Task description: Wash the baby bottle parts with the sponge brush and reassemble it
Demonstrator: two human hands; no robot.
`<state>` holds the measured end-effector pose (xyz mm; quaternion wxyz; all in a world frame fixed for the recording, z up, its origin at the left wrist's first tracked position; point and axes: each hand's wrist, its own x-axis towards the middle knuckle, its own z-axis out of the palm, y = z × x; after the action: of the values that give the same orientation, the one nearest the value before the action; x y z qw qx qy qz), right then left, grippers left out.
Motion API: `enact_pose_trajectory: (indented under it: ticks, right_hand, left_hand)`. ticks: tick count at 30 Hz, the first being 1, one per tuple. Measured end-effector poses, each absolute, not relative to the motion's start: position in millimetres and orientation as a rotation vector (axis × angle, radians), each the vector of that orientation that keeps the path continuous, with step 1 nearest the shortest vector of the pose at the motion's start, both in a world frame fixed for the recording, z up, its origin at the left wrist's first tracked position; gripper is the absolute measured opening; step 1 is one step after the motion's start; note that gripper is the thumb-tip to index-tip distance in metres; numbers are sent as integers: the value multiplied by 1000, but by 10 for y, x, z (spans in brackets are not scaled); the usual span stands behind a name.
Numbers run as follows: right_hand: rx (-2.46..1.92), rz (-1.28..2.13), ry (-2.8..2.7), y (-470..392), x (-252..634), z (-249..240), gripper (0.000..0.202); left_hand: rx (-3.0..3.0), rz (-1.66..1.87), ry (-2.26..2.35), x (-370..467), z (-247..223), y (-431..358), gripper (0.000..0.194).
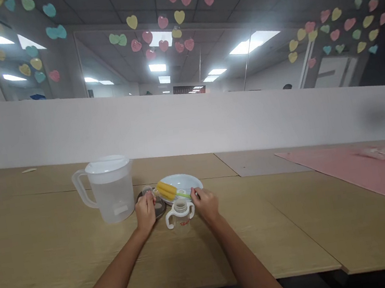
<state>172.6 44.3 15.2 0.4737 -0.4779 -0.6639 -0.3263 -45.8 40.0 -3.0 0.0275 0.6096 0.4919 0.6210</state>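
Note:
My right hand (pixel 206 204) is closed round the thin green handle of a bottle brush (pixel 166 190). The brush's yellow sponge head points left, over the rim of a white bowl (pixel 190 179). Closed fingers of my left hand (pixel 146 212) hold a small clear piece (pixel 147 189), close to the sponge tip; its exact kind is hard to make out. Between my hands, nearer to me, a clear baby bottle (pixel 181 218) with two white side handles stands upright, its neck uncovered. A dark round object (pixel 159 208) lies beside my left hand, partly hidden by it.
A large translucent pitcher (pixel 115 195) with a white lid stands left of my left hand, its handle to the left. Far right lies a pink sheet (pixel 350 172) with white and dark items on it. A white wall (pixel 160 124) rises behind the wooden table (pixel 67 251).

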Motion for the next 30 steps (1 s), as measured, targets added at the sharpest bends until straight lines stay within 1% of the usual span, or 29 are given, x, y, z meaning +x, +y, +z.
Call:
enact_pose_trajectory:
  ticks: [4,6,8,10,13,17,21,25,28,30]
  right_hand:
    - [-1191,-788,-1623,424,1715,166,42]
    - [-1208,-747,-1629,409,1706,175,43]
    - [-1216,-681,-1637,389,1698,191,43]
    - [-1235,-610,-1626,364,1694,218,43]
    - [-1315,-543,-1547,328,1699,269,47]
    - [-1328,-516,-1538,318,1696,302,54]
    - [-1253,-619,-1640,350,1671,271,52]
    - [-1276,-681,-1579,362,1684,259,52]
    - [-1281,-678,-1547,364,1704,263,53]
    - [-1292,-667,-1537,373,1706,259,54]
  left_hand:
    - [1831,1868,1524,-482,-68,412,53]
    - [1843,1876,1539,-481,-63,405,52]
    - [1892,1904,1555,-472,-44,399,47]
    - [1942,1940,1544,-461,-20,397,38]
    - [1967,1994,1498,-453,5,403,28]
    - [1999,2018,1494,-455,15,403,26]
    - [2054,2029,1463,-443,30,377,23]
    - [2130,2044,1440,-452,46,356,20]
    - [2167,2062,1500,-522,51,366,16]
    - [2232,2007,1624,-599,50,389,15]
